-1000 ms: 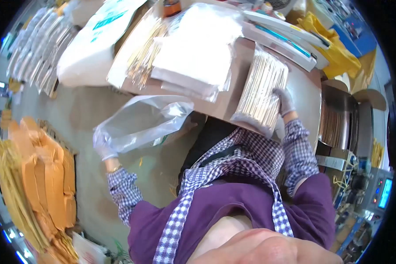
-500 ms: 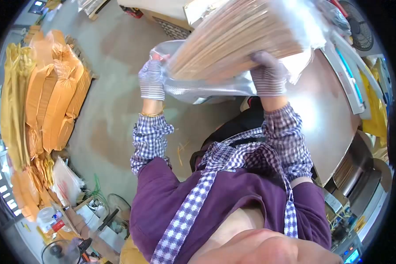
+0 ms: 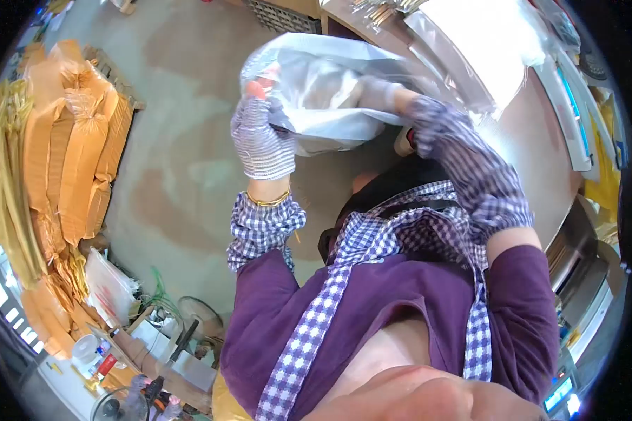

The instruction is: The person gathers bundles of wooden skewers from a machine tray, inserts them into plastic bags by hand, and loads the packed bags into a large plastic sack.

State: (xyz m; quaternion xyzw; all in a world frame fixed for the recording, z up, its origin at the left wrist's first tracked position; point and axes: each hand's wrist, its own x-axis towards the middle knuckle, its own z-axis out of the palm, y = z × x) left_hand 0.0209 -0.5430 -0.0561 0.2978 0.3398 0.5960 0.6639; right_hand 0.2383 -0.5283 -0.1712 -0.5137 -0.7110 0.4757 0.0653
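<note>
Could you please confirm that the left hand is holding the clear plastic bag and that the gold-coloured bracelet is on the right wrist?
Not quite: the head view shows the gold-coloured bracelet on the left wrist, not the right. The left hand is indeed holding the clear plastic bag.

The single head-worn camera looks forward and steeply down, near enough that the left hand [image 3: 262, 140] and right hand [image 3: 379, 95] stand fairly large above mid-view; its wide, round, dark-edged field takes in the purple top [image 3: 361, 305] below the hands, floor [image 3: 179, 203] to their left and the counter [image 3: 537, 140] to the right of them.
</note>
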